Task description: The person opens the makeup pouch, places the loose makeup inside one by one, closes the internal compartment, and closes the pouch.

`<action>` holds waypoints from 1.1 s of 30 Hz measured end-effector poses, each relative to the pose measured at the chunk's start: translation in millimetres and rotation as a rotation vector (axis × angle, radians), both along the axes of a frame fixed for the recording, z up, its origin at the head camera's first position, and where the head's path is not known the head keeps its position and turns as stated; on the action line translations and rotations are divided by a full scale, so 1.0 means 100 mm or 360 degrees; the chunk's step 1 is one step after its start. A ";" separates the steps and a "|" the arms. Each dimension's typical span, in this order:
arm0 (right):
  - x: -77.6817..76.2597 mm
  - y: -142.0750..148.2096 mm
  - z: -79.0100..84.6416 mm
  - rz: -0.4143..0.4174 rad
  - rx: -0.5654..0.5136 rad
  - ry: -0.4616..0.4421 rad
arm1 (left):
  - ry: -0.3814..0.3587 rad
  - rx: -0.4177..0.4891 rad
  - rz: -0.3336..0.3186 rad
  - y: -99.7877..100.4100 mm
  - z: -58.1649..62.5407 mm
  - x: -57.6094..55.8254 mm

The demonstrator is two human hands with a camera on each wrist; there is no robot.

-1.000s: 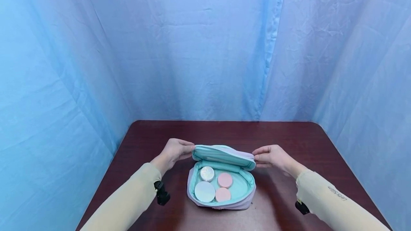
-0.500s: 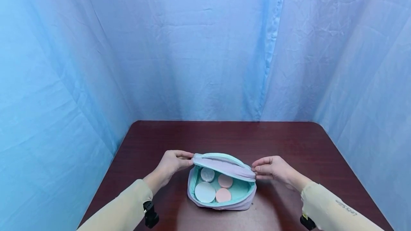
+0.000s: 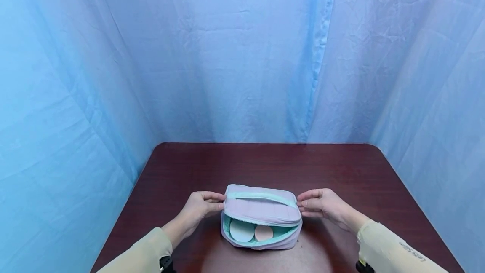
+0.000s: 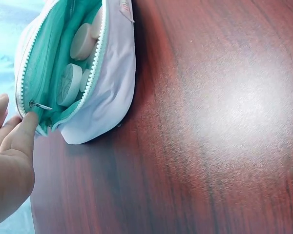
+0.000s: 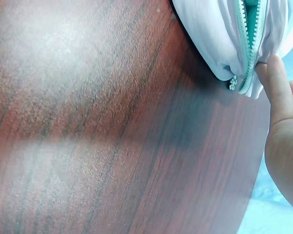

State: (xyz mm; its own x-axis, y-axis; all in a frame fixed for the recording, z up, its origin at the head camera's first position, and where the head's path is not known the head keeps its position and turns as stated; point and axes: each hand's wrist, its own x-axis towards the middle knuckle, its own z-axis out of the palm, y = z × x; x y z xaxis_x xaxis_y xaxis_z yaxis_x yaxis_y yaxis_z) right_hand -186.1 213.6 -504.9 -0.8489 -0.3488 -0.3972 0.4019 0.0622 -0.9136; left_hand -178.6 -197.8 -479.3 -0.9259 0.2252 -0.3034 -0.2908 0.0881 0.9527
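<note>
A lilac zip pouch point(image 3: 261, 214) with a mint handle strap point(image 3: 261, 197) sits on the table, its lid mostly lowered over the front opening. Through the gap show a large white round container point(image 3: 241, 231) and a pink one point(image 3: 263, 233). In the left wrist view, a white-lidded jar point(image 4: 70, 85) lies inside the mint lining, behind the toothed zipper with its metal pull point(image 4: 40, 105). My left hand point(image 3: 198, 207) pinches the lid's left end. At the right end, my right hand point(image 3: 327, 206) holds the lid between thumb and fingers.
The dark red-brown table point(image 3: 265, 163) has rounded far corners. Light blue curtains point(image 3: 242, 62) hang behind it and along both sides. Cream sleeves point(image 3: 142, 247) cover the forearms, and black wrist devices point(image 3: 364, 267) show at their undersides.
Both hands have brought the pouch lid down and toward me. The lid's lining is out of the head view, and the two rear containers are now covered there.
</note>
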 end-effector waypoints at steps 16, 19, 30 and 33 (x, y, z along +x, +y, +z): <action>0.00 -0.14 0.00 -0.0059 0.0188 0.0057 | -0.0205 0.0044 0.0059 -0.12 -0.13 0.21; -0.02 -0.19 -0.02 -0.0122 0.0336 0.0134 | -0.0290 -0.0019 0.0020 -0.13 -0.14 0.25; -0.08 -0.36 -0.05 -0.0088 0.0523 0.0133 | -0.0513 -0.0022 -0.0050 -0.07 -0.16 0.32; -0.08 -0.37 -0.05 -0.0084 0.0543 0.0144 | -0.0496 0.0007 -0.0037 -0.02 -0.16 0.33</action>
State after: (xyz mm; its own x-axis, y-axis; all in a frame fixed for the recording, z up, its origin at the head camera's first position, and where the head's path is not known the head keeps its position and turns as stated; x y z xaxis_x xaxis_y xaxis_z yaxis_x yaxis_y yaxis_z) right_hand -194.4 176.4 -509.9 -0.8993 -0.1636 -0.4055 0.3310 0.3513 -0.8758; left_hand -146.1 -200.2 -495.3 -0.7830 0.2468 -0.5710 -0.5670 0.0943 0.8183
